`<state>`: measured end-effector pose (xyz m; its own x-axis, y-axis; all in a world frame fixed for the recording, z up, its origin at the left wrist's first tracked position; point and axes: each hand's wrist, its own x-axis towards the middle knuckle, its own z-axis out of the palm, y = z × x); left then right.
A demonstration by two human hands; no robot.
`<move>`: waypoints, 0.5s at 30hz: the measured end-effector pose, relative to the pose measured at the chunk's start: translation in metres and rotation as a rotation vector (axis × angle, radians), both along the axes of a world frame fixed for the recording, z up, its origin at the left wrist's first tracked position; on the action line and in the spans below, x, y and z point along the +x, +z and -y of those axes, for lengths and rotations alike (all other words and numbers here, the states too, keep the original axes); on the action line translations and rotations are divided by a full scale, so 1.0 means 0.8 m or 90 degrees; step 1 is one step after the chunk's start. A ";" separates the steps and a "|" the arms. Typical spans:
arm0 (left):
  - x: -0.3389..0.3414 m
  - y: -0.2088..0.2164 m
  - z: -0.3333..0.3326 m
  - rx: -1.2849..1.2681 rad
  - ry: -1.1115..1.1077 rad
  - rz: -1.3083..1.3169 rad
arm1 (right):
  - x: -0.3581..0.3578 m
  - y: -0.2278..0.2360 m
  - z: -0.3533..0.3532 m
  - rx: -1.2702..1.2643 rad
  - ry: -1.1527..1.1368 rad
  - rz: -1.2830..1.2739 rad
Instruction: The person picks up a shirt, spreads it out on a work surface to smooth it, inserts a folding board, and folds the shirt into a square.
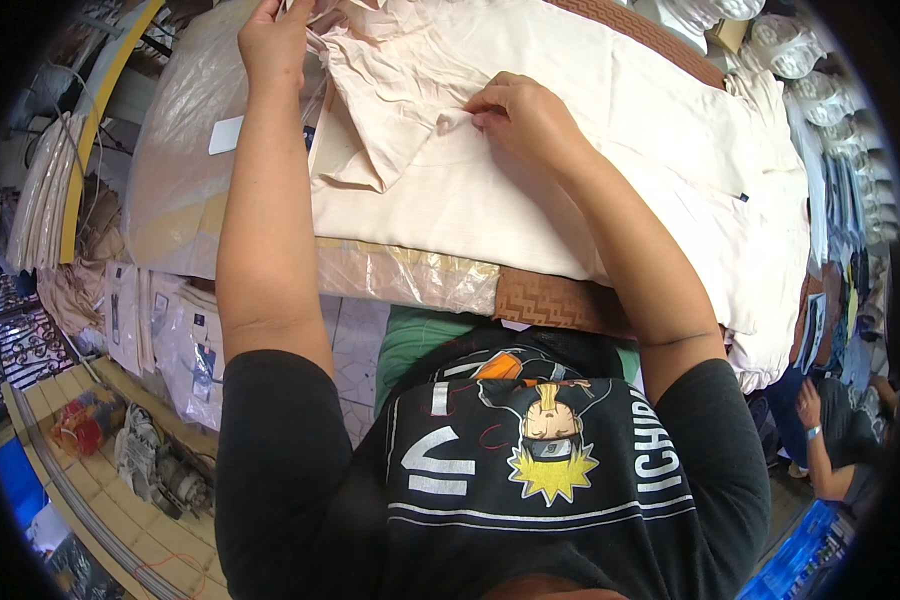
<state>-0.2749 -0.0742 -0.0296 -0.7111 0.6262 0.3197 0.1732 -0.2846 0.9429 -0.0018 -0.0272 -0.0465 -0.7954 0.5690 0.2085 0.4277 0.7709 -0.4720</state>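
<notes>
A cream cloth garment (670, 150) lies spread over a padded table in front of me, its upper left part bunched and folded over. At the top edge of the picture my left hand (273, 48) pinches the bunched end of the cloth, its fingertips partly cut off. Further right, my right hand (530, 118) closes thumb and fingers on a gathered fold near the middle of the garment. A small dark tag (743, 198) shows on the cloth at the right.
Clear plastic (400, 275) and brown patterned fabric (560, 298) cover the table's near edge. A white card (225, 136) lies left of my left forearm. Bagged garments (185, 350) hang at the left, above a wooden sewing table (80, 470). Another person's arm (820, 450) shows at the right.
</notes>
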 end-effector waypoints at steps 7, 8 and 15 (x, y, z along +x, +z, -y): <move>0.017 0.019 -0.002 -0.039 0.010 0.025 | 0.004 0.003 0.002 0.031 -0.033 0.022; 0.024 0.025 -0.001 -0.044 -0.005 0.054 | 0.008 0.009 0.002 -0.011 -0.056 0.015; 0.107 0.073 -0.001 -0.061 -0.009 0.002 | 0.115 0.056 -0.006 -0.063 -0.085 -0.197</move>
<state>-0.1891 -0.0733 0.0290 -0.7024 0.6642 0.2559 0.1668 -0.1959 0.9663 0.0905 -0.0227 -0.0014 -0.6199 0.6936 0.3671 0.3471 0.6619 -0.6644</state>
